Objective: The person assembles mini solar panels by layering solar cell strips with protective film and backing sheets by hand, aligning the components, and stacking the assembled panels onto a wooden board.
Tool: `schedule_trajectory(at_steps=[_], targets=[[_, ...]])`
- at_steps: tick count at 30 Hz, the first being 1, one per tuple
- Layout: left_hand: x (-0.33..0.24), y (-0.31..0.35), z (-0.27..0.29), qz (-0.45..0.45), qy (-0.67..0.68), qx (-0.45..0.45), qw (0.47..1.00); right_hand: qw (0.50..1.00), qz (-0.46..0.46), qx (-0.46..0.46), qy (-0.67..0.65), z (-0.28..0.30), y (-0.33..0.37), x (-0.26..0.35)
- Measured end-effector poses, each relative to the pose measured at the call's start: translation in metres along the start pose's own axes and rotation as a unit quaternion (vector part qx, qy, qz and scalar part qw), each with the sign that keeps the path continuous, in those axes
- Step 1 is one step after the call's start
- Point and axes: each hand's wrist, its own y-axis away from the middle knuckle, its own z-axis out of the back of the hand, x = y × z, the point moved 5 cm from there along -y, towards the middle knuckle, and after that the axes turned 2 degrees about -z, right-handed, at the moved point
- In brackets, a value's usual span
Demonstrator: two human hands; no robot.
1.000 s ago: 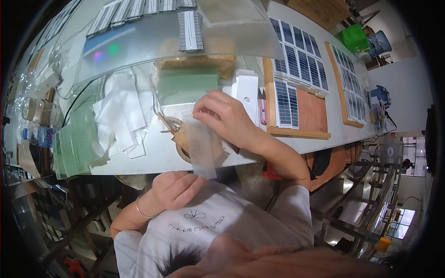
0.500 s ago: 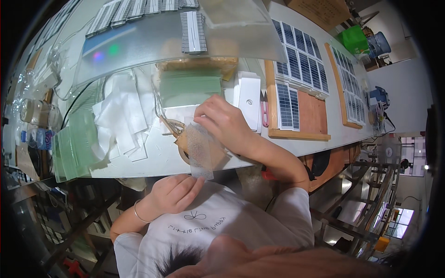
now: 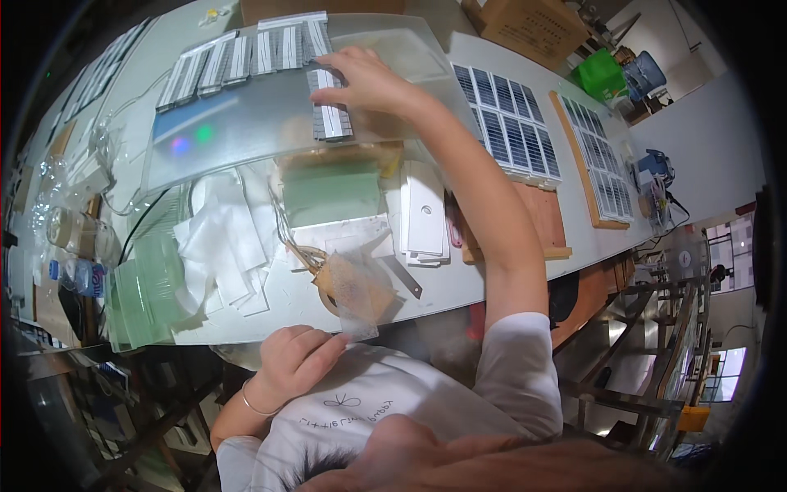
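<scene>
My left hand (image 3: 299, 361) is closed at the lower edge of the table, its fingertips pinching the near end of a clear speckled plastic sheet (image 3: 354, 291). The sheet slants up over a brown pad (image 3: 373, 289) with wires running to it. My right hand (image 3: 365, 80) reaches far forward over a raised frosted panel (image 3: 246, 123). Its thumb and fingers are apart, touching a small stack of grey-and-white strips (image 3: 332, 119) on the panel. Several more such strip bundles (image 3: 215, 64) lie in a row to its left.
Green translucent sheets (image 3: 332, 193) lie behind the pad; more (image 3: 146, 295) sit at left, beside crumpled white sheets (image 3: 221, 246). A metal ruler (image 3: 402, 275) and white rectangular pieces (image 3: 422, 217) lie right of it. Small solar panels (image 3: 512, 123) rest on wooden trays (image 3: 533, 209).
My right hand has left the far end of the plastic sheet and moved forward to the strip stack. My left hand still holds the near end. The whole view has shifted slightly.
</scene>
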Motion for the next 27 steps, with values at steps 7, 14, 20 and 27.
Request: schedule_trajectory(at_steps=[7,14,20,27], targets=[[0.008,0.016,0.017,0.063,-0.023,-0.021,0.997,0.988,-0.041,0.136,0.058,0.017,0.012,-0.016],[0.014,0.009,0.019,0.076,-0.023,-0.029,0.996,0.997,-0.064,0.05,0.014,0.045,0.042,-0.056],[0.008,0.002,0.014,0.054,-0.018,-0.02,0.998,0.994,-0.069,-0.071,-0.055,0.048,0.037,-0.074],[0.001,0.008,0.018,0.071,-0.034,-0.023,0.997,0.948,-0.077,-0.087,-0.297,0.105,0.045,-0.046]])
